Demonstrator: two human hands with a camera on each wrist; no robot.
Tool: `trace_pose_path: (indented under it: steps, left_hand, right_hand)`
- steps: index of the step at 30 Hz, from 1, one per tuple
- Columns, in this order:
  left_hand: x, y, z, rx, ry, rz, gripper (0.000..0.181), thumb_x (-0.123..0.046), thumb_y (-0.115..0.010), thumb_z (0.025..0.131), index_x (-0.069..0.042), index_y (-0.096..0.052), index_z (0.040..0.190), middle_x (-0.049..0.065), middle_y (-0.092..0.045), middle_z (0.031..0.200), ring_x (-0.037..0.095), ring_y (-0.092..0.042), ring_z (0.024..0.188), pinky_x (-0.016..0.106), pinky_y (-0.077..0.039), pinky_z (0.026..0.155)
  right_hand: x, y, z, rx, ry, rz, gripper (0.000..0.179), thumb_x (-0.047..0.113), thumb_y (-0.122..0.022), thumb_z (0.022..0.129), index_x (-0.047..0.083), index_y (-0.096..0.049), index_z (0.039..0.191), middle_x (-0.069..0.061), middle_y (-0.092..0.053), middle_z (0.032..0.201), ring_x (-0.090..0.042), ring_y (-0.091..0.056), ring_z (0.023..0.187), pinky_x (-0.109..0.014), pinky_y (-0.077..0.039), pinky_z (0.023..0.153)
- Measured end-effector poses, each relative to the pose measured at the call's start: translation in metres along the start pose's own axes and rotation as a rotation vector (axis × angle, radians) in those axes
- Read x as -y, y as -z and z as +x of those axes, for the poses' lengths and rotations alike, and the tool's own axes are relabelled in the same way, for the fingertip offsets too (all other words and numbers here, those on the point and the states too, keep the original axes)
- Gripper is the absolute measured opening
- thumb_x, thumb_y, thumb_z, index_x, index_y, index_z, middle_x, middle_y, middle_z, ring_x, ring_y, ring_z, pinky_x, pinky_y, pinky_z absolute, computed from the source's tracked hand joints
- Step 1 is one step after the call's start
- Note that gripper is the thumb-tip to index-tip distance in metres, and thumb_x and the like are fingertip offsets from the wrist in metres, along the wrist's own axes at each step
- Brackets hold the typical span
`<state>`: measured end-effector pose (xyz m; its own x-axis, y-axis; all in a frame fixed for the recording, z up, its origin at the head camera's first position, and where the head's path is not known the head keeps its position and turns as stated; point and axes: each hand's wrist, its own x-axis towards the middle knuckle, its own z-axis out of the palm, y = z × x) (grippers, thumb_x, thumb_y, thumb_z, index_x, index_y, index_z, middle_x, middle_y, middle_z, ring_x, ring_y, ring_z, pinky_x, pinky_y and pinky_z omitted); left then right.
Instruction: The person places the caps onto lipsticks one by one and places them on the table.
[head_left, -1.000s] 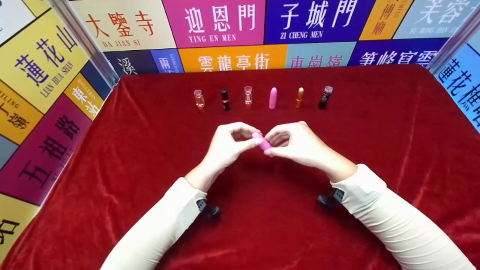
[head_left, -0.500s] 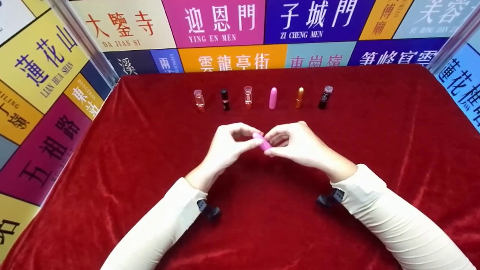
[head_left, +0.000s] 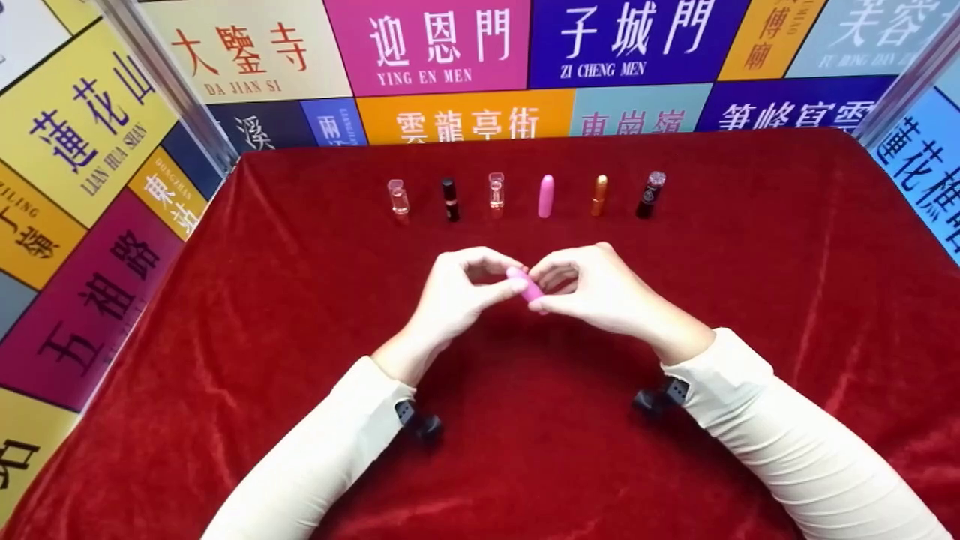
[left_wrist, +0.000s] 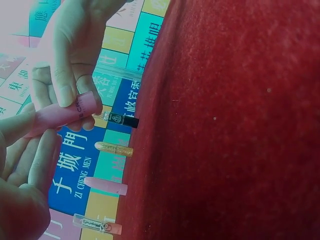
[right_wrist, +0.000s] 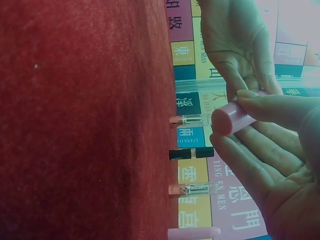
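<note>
Between both hands, above the cloth, a pink lipstick tube (head_left: pixel 527 286) is held at a slant. My left hand (head_left: pixel 463 289) pinches its rounded upper end between thumb and fingers. At the lower end, my right hand (head_left: pixel 589 289) grips it the same way. In the left wrist view, dark lettering shows on the lipstick (left_wrist: pixel 75 111) near the right thumb. Its flat round base (right_wrist: pixel 223 123) faces the right wrist camera. The fingers partly cover the tube, and it looks closed.
Beyond the hands several lipsticks stand upright in a row: a clear-capped one (head_left: pixel 399 201), a black one (head_left: pixel 450 199), another clear-capped one (head_left: pixel 496 195), a pink one (head_left: pixel 546 196), a gold one (head_left: pixel 599 196) and a dark one (head_left: pixel 651 195). Red velvet cloth (head_left: pixel 525 450) covers the table.
The left hand has shifted very slightly down and right at the lipstick. Both hands keep their hold, and the row of lipsticks stands as before.
</note>
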<state>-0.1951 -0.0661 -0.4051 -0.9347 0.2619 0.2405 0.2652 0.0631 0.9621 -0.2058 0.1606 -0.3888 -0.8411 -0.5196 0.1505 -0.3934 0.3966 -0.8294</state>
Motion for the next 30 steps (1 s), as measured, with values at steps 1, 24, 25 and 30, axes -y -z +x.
trace_pose_path:
  steps: [1, 24, 25, 30]
  left_hand:
    - [0.0, 0.0, 0.0, -0.001, 0.0, 0.001, 0.018, -0.009, -0.089, 0.087, -0.002, -0.082, 0.102, 0.006, -0.081, 0.096, 0.019, -0.077, 0.09, 0.032, -0.062, 0.083]
    - [-0.008, 0.039, 0.011, -0.03, -0.197, 0.519, 0.032, -0.026, -0.076, 0.101, -0.006, -0.077, 0.126, 0.008, -0.077, 0.125, 0.02, -0.069, 0.123, 0.037, -0.051, 0.109]
    - [-0.007, 0.044, 0.012, -0.014, -0.205, 0.579, 0.037, -0.028, -0.076, 0.102, -0.006, -0.075, 0.131, 0.009, -0.074, 0.132, 0.023, -0.065, 0.13, 0.037, -0.046, 0.114]
    - [-0.003, 0.072, 0.017, 0.093, -0.19, 0.854, 0.069, -0.044, -0.074, 0.101, -0.009, -0.053, 0.157, 0.014, -0.047, 0.164, 0.034, -0.032, 0.158, 0.05, -0.018, 0.131]
  right_hand:
    - [0.0, 0.0, 0.0, 0.0, -0.001, 0.0, 0.026, 0.003, -0.09, 0.085, -0.001, -0.08, 0.108, -0.012, -0.081, 0.098, -0.025, -0.079, 0.091, -0.039, -0.065, 0.083]
    - [-0.008, 0.023, 0.004, -0.079, -0.034, -0.034, 0.027, 0.01, -0.089, 0.088, 0.001, -0.078, 0.111, -0.013, -0.08, 0.1, -0.023, -0.077, 0.092, -0.027, -0.062, 0.085]
    - [-0.009, 0.027, 0.004, -0.096, -0.039, -0.036, 0.027, 0.01, -0.089, 0.088, 0.001, -0.078, 0.112, -0.014, -0.08, 0.1, -0.022, -0.076, 0.092, -0.025, -0.062, 0.084]
    - [-0.012, 0.045, 0.004, -0.193, -0.092, -0.037, 0.035, 0.012, -0.089, 0.089, 0.0, -0.076, 0.119, -0.017, -0.078, 0.104, -0.011, -0.074, 0.089, -0.021, -0.06, 0.084]
